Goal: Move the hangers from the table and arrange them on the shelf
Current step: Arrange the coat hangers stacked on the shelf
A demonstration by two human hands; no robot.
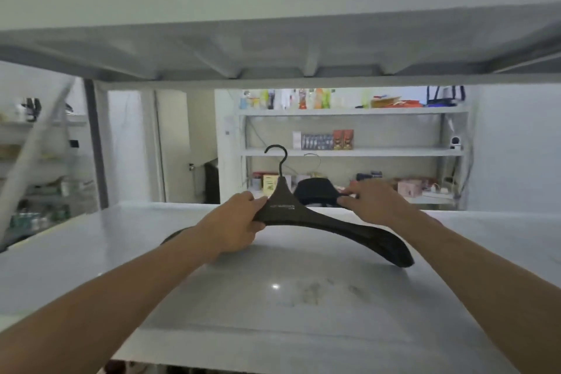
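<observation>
black hanger upright on white shelf; hook up

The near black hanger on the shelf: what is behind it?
Behind the hanger, which the left hand grips, a second dark hanger is pinched by the right hand. Its lower part is covered. A thin wire hook shows further back.

My left hand covers the left shoulder of the dark hanger I grip; only a dark curve shows beyond my wrist, too dim to identify. My right hand pinches a second black piece behind the hanger, whose lower part the hanger hides. The hanger's printed label is too blurred to read. Past my fingers, the goods on the far shelving are too small to tell. My forearms run off the lower edge.
</observation>
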